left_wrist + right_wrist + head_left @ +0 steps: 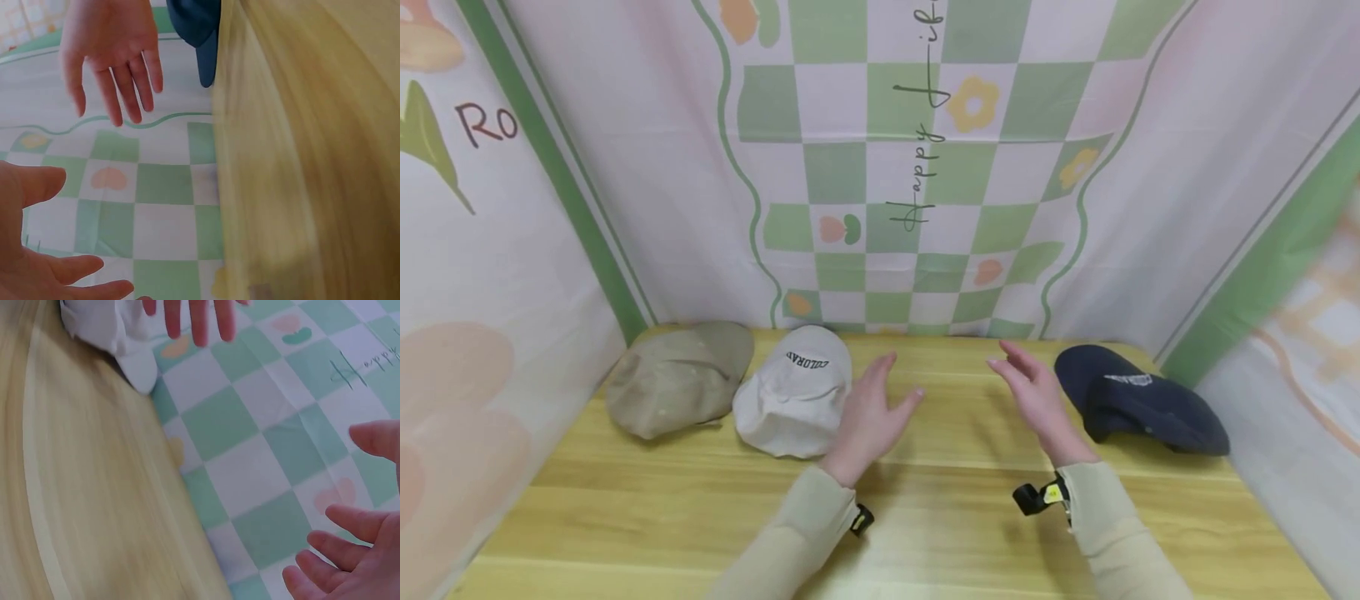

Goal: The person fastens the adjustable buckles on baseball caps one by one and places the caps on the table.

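Both hands hover above a wooden table, palms facing each other with a gap between them. The left hand [870,417] has its fingers extended and holds nothing; it is nearest to a white cap [797,396] with dark lettering and overlaps that cap's right edge in the head view. Fingers spread, the right hand [1036,398] is likewise holding nothing, to the left of a navy cap [1150,408] with white lettering. Farther left lies a khaki cap [673,383]. In the left wrist view the navy cap [195,25] shows only in part.
Printed cloth [895,175] with green checks hangs behind the wooden table [940,517]. Similar cloth walls stand at left and right. A black strap with a small device [1037,497] is on the right wrist; another strap [862,520] is on the left.
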### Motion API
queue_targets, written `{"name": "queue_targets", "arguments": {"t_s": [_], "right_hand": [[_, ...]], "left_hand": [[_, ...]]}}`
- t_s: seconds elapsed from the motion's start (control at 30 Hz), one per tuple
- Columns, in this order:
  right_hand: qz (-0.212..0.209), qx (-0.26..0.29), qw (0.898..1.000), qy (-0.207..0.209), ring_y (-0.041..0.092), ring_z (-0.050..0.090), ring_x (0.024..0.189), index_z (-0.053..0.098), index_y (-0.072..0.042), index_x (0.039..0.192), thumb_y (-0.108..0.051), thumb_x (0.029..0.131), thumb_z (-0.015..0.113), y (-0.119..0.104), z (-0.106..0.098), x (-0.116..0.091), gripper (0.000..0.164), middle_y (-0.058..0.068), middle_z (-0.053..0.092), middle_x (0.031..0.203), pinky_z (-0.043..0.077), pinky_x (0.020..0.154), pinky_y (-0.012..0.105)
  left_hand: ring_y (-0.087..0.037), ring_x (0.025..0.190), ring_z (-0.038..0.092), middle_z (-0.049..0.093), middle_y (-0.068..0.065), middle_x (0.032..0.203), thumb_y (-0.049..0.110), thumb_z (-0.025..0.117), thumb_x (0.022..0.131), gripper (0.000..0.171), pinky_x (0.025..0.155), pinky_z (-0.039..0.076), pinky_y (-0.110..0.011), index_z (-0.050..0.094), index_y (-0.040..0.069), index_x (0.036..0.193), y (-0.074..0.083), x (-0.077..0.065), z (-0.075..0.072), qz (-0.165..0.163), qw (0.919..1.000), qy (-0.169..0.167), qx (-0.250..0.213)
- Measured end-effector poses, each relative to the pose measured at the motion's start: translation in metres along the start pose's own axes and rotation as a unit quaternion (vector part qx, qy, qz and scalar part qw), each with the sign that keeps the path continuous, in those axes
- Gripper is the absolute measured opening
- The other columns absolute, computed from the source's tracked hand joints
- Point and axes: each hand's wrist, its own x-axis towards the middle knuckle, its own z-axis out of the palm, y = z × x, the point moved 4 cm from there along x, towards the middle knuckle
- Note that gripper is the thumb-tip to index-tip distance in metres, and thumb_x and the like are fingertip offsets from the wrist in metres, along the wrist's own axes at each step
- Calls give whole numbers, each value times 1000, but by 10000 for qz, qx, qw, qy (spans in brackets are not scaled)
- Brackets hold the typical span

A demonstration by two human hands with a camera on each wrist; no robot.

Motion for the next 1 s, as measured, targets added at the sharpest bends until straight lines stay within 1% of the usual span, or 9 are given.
{"name": "queue_targets", "arguments": {"t_s": [0.07,0.17,0.3,0.37,0.47,0.63,0.83,1.0], "right_hand": [[33,-286,9996,-51,40,28,146,35,-8,158,-42,104,57,2,-8,-1,68,20,31,161,27,116,57],[20,-677,9977,-50,45,25,146,32,-11,160,-48,103,57,6,-18,-2,72,21,25,163,27,115,61],[-151,-1204,9926,29,48,23,146,31,-5,159,-48,104,55,12,-31,-1,75,24,24,163,25,114,64],[-184,-1506,9884,24,49,21,146,30,-2,159,-49,104,54,16,-37,0,75,26,24,162,22,114,66],[-88,-1790,9838,-37,52,18,145,27,0,159,-52,104,51,21,-49,4,79,30,23,161,20,113,69],[65,-2015,9795,-26,56,20,142,24,3,158,-59,103,47,31,-71,8,86,34,21,159,22,109,72],[119,-2102,9776,81,60,21,139,26,7,156,-59,103,46,43,-97,16,87,38,23,156,23,107,73],[194,-2446,9694,90,62,26,135,29,10,154,-60,103,44,48,-115,28,88,41,28,151,24,107,73]], "left_hand": [[-34,144,35,37,-16,159,44,61,100,72,118,27,-50,36,5,156,-1,-1,2,-33,10000,-19,-4],[-34,144,36,39,-17,158,44,62,100,72,118,28,-50,38,5,155,-3,-2,5,-78,10000,-12,-2],[-35,143,37,40,-18,157,42,62,100,71,117,28,-50,39,4,155,-5,-3,10,-111,9999,-38,-4],[-36,143,37,40,-19,156,42,62,100,71,117,28,-51,40,3,154,-5,-3,12,-91,9999,-55,-33],[-36,142,38,40,-19,156,43,62,100,71,117,29,-52,40,3,154,-6,-3,14,-98,9999,-90,-45],[-35,143,37,40,-17,157,44,62,100,70,117,30,-52,40,5,154,-7,-3,17,-221,9996,-165,-41],[-37,142,39,41,-20,155,42,62,100,69,116,30,-52,41,3,153,-5,-2,20,-174,9993,-204,-244],[-36,142,39,41,-20,155,43,61,100,70,116,30,-51,41,3,153,-7,-2,22,-229,9993,-219,-212]]}}
